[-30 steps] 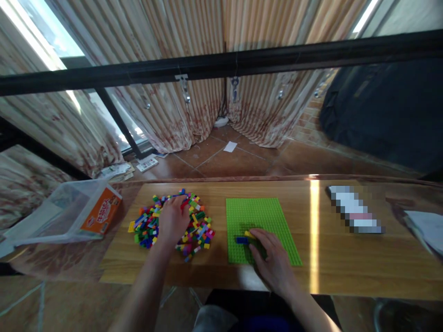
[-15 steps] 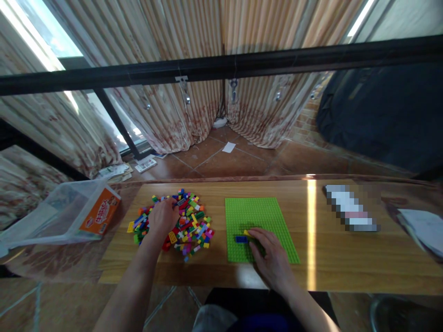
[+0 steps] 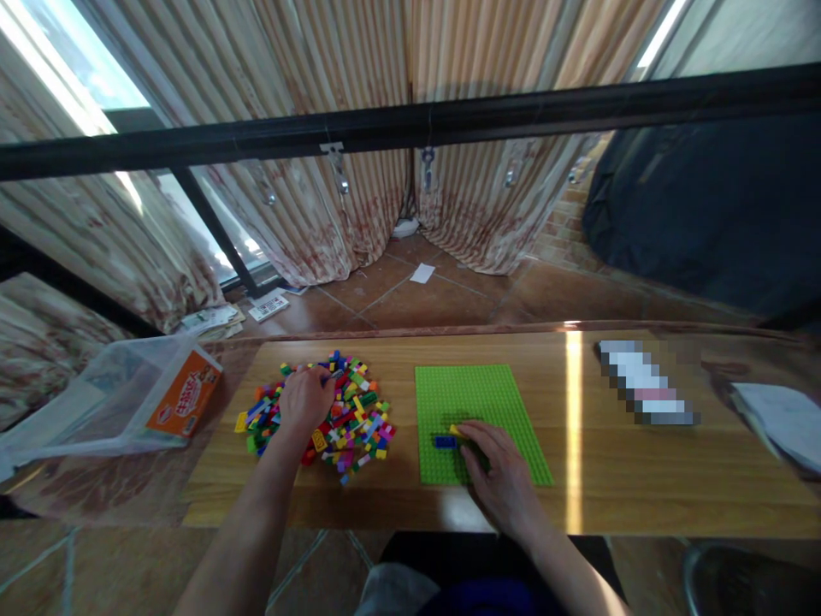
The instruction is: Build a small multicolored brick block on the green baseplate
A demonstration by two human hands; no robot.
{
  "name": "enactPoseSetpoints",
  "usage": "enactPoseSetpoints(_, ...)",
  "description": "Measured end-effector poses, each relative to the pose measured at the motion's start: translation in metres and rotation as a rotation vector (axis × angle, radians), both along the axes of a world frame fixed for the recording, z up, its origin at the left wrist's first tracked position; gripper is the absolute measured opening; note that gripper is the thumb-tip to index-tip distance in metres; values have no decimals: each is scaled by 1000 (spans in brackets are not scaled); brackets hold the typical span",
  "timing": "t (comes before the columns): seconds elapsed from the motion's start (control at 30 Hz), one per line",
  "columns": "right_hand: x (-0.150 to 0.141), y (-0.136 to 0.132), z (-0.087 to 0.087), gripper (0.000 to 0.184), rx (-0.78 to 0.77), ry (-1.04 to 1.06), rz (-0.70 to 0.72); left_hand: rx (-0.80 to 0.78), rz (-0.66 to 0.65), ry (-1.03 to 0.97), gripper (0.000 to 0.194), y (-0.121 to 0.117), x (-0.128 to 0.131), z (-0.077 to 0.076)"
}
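My left hand point(image 3: 306, 399) is over the left part of a heap of small coloured toy bricks point(image 3: 359, 419). Its fingers are closed, with a dark blue brick point(image 3: 336, 375) at their tips. On a green studded baseplate point(image 3: 471, 393) rests my right hand point(image 3: 500, 458), fingers curled and touching a yellow brick point(image 3: 455, 429). Part of that brick is hidden under the fingers. A blue brick point(image 3: 445, 442) lies on the baseplate just in front of the right thumb.
A clear plastic bin point(image 3: 115, 385) with an orange label stands left of the wooden table point(image 3: 398, 505). At the right lies a blurred-out phone-like object point(image 3: 645, 385), with white papers point(image 3: 773, 415) beyond it. A black bar point(image 3: 410, 124) crosses in front of the curtains.
My left hand has shifted left over the heap, baring red and yellow bricks, and a dark blue brick now shows at its fingertips. My right hand has stayed in place on the baseplate.
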State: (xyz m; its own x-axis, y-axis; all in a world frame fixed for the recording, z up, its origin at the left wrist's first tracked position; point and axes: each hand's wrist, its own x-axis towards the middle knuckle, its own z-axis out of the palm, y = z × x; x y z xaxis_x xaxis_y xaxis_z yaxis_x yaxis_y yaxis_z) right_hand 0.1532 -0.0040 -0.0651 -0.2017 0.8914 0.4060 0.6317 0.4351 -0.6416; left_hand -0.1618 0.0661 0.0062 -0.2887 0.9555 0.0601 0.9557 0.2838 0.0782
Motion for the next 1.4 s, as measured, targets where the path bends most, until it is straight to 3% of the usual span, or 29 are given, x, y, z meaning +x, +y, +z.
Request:
enactPoseSetpoints(0.23,0,0,-1,26,-5,16,-9,117,14,-91,20,-6,0,7)
enactPoseSetpoints(0.33,0,0,0,26,-12,31,-22,164,12,-331,19,-19,13,14)
enactPoseSetpoints(0.43,0,-1,3,25,-27,39,-25,187,-127,-626,20,-38,45,16)
enactPoseSetpoints(0.6,0,-1,5,24,-32,37,-25,74,-401,-771,13,-66,115,-3)
enactPoseSetpoints(0.77,-1,-1,5,25,-25,52,-35,86,-409,-588,8,-78,143,-30)
enactPoseSetpoints(0.87,-1,-1,4,25,-22,58,-37,102,-359,-525,11,-83,141,-33)
enactPoseSetpoints(1.0,0,0,3,25,-35,53,-30,147,-316,-482,15,-76,123,-20)
enactPoseSetpoints(1.2,0,-1,3,24,-40,50,-24,190,-171,-192,22,-27,79,2)
enactPoseSetpoints(1.4,0,-1,4,25,-31,39,-17,0,-240,22,23,3,70,4)
